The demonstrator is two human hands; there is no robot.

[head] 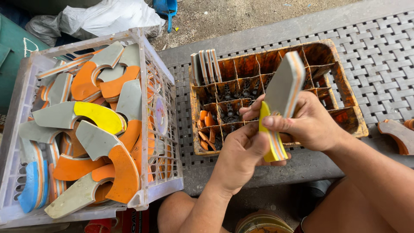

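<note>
Both my hands hold one curved foam piece, grey on its face with yellow, orange and white layers along its edge. My right hand grips its middle from the right. My left hand holds its lower yellow end from below. The piece stands upright over an orange-stained compartment crate with many small cells. Three similar layered pieces stand in the crate's back left corner. Small orange scraps lie in its front left cells.
A white plastic basket at the left is piled with several grey, orange and yellow curved foam pieces. A grey woven-pattern table carries the crate. Another curved piece lies at the right edge. A white bag is behind.
</note>
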